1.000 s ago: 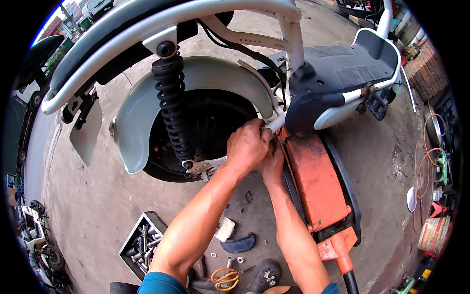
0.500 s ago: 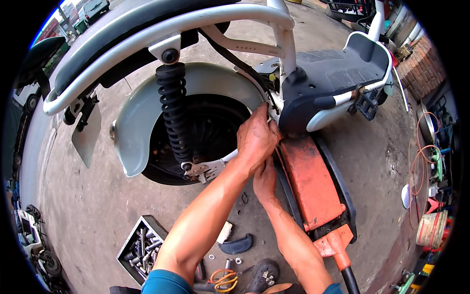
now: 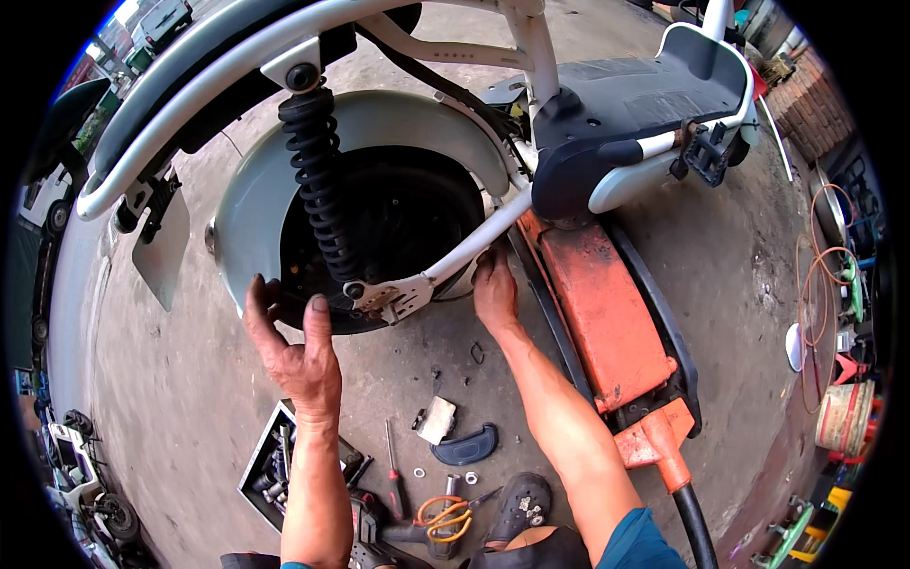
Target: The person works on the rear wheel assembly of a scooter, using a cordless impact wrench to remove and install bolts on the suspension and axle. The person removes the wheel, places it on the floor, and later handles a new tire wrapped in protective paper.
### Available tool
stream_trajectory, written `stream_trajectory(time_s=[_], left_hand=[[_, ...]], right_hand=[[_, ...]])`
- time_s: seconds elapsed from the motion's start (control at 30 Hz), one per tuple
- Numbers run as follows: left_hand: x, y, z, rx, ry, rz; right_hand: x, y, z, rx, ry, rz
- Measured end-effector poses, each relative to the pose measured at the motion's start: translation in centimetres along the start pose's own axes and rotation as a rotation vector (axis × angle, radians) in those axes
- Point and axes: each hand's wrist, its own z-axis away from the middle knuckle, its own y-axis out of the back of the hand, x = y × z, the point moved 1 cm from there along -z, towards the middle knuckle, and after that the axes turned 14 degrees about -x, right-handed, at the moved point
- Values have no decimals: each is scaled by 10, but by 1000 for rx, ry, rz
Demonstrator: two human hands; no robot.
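A white scooter frame (image 3: 483, 228) carries a black coil shock (image 3: 316, 190) over a dark wheel (image 3: 408, 199) inside a pale fender (image 3: 242, 228). My left hand (image 3: 294, 341) is open, fingers spread, at the lower left edge of the fender and wheel, left of the shock's lower bracket (image 3: 393, 302). My right hand (image 3: 496, 289) is below the white swingarm, right of that bracket, with curled fingers; what they hold is hidden. An orange floor jack (image 3: 592, 313) stands just right of it, under the black footboard (image 3: 635, 114).
On the concrete floor lie a socket tray (image 3: 258, 479), screwdriver (image 3: 395, 484), power tool (image 3: 408, 533), yellow-handled tool (image 3: 450, 522) and black plastic part (image 3: 462, 446). A coiled hose (image 3: 825, 256) and bucket (image 3: 839, 415) line the right side; a parked scooter (image 3: 76, 474) is at left.
My left hand has left the frame joint beside the footboard, moved left to the fender's lower edge and opened. My right hand has shifted slightly up and left from where it was half a second ago.
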Motion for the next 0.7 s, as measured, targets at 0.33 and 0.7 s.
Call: stream_trajectory(time_s=[0.33,0.7], left_hand=[[6,-14,-47,-512,147,147],[5,-18,-56,-650,90,-54]], right_hand=[[-32,39,-56,163,-23,-1020],[-58,13,9,213,-175,-857]])
